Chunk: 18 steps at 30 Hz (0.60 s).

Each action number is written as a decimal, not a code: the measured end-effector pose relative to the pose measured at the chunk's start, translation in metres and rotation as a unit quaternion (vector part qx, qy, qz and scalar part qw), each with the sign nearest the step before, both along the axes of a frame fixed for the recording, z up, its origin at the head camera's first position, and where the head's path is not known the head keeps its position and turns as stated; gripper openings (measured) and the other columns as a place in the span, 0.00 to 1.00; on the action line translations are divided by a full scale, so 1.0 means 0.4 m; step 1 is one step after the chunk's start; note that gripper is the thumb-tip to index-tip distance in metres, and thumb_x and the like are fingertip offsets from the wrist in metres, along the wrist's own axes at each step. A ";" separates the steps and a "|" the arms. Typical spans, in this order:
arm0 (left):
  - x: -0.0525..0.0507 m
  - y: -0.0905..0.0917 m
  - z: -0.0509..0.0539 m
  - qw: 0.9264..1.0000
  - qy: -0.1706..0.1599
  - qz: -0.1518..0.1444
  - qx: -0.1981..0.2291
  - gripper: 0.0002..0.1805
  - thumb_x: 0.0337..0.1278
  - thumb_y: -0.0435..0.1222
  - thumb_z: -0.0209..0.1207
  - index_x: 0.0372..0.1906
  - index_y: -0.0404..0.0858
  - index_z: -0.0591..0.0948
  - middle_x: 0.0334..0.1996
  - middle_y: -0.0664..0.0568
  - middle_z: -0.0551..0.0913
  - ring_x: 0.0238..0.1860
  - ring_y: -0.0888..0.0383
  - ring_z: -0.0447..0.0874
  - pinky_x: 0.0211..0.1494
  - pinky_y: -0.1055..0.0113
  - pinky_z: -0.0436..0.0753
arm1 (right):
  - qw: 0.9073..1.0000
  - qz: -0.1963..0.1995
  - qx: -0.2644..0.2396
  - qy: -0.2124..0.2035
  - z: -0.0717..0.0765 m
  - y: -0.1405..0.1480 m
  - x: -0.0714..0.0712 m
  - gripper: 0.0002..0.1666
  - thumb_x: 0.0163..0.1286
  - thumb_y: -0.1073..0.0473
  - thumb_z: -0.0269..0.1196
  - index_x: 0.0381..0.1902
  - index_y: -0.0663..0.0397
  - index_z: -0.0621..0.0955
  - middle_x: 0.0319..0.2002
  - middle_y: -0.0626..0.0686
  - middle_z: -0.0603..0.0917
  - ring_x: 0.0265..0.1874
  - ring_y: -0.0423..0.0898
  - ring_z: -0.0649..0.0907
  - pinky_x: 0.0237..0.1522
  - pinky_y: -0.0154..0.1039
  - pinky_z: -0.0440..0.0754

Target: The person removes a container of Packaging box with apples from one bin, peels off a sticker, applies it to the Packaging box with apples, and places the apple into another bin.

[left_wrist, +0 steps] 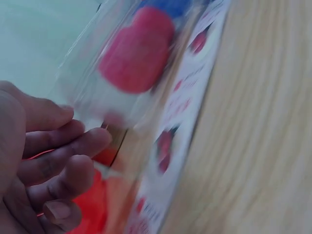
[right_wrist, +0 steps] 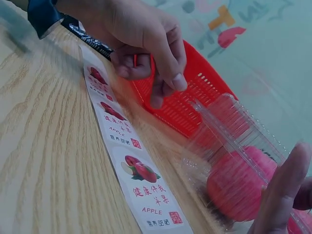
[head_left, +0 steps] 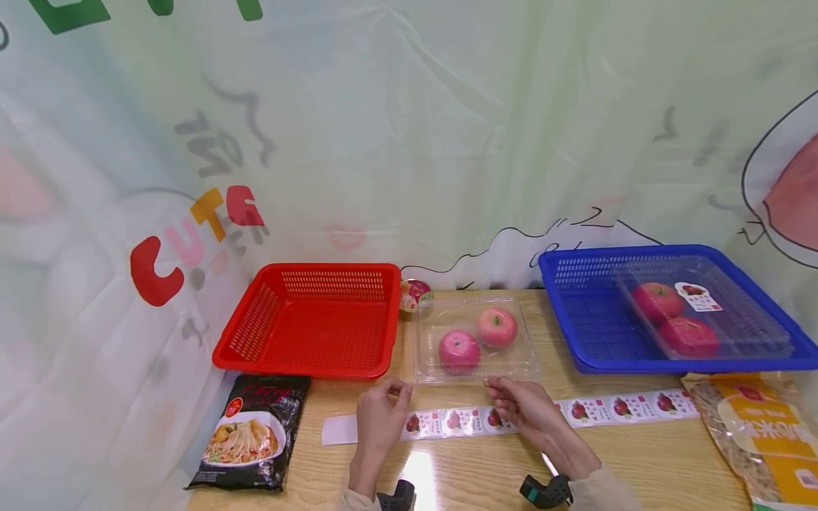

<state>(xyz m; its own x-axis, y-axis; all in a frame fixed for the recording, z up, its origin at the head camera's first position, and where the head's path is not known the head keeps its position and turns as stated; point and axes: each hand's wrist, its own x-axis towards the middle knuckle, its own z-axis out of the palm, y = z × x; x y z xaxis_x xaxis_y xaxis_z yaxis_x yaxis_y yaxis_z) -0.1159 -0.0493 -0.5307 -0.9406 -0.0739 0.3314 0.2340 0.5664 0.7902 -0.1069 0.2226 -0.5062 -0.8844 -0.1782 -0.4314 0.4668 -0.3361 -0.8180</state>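
Note:
A clear plastic clamshell box [head_left: 476,375] with two red apples [head_left: 459,351] inside lies in the middle of the table, its lid down. My left hand [head_left: 381,415] is near the box's front left corner; its fingers are loosely bent and hold nothing in the left wrist view. At the front edge, toward the right corner, my right hand [head_left: 527,411] has its fingertips close to the box or touching it. Below both hands runs a strip of apple labels [right_wrist: 139,170], partly covered by them in the head view.
A red basket [head_left: 332,341] stands at left, a blue basket [head_left: 584,341] at right with another labelled box of apples [head_left: 690,333]. A black noodle packet [head_left: 249,433], an orange-yellow packet [head_left: 767,440] and a small round tub [head_left: 415,294] are around. A curtain hangs behind.

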 end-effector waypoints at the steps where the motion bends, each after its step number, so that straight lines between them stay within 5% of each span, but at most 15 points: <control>1: -0.001 -0.011 0.002 1.000 -0.003 0.006 -0.002 0.05 0.61 0.32 0.71 0.30 0.39 0.89 0.25 0.52 0.90 0.16 0.72 0.71 0.27 0.73 0.72 | 1.000 0.003 -0.011 0.000 -0.001 0.001 0.001 0.20 0.84 0.63 0.51 0.38 0.45 0.89 0.31 0.41 0.89 0.25 0.28 0.83 0.32 0.22 0.83; 6: 0.001 -0.071 0.004 0.998 -0.017 0.050 -0.021 0.04 0.61 0.33 0.71 0.30 0.40 0.90 0.24 0.54 0.89 0.22 0.62 0.81 0.30 0.68 0.75 | 0.999 0.030 -0.041 0.000 -0.009 0.000 0.008 0.18 0.85 0.62 0.53 0.41 0.46 0.89 0.32 0.41 0.89 0.26 0.29 0.83 0.32 0.22 0.83; 11: 0.012 -0.126 -0.010 0.993 -0.021 0.102 -0.048 0.04 0.61 0.34 0.71 0.30 0.42 0.89 0.26 0.54 0.90 0.30 0.51 0.87 0.33 0.61 0.76 | 0.995 0.075 0.058 0.034 -0.008 -0.040 0.024 0.16 0.82 0.58 0.59 0.56 0.63 0.85 0.35 0.44 0.88 0.28 0.31 0.81 0.31 0.25 0.82; 14: 0.023 -0.151 -0.018 0.989 -0.008 0.133 -0.068 0.04 0.61 0.36 0.71 0.31 0.42 0.90 0.28 0.52 0.91 0.33 0.45 0.90 0.33 0.55 0.79 | 0.980 0.100 0.147 0.085 0.002 -0.077 0.032 0.24 0.79 0.56 0.64 0.61 0.73 0.80 0.38 0.50 0.89 0.29 0.36 0.82 0.30 0.29 0.83; 18: 0.044 -0.173 -0.024 0.980 0.002 0.173 -0.099 0.04 0.60 0.36 0.72 0.32 0.40 0.90 0.32 0.48 0.92 0.35 0.39 0.91 0.32 0.49 0.82 | 0.944 0.130 0.240 0.184 0.008 -0.124 0.031 0.25 0.74 0.57 0.69 0.59 0.72 0.81 0.40 0.59 0.90 0.28 0.44 0.88 0.25 0.33 0.83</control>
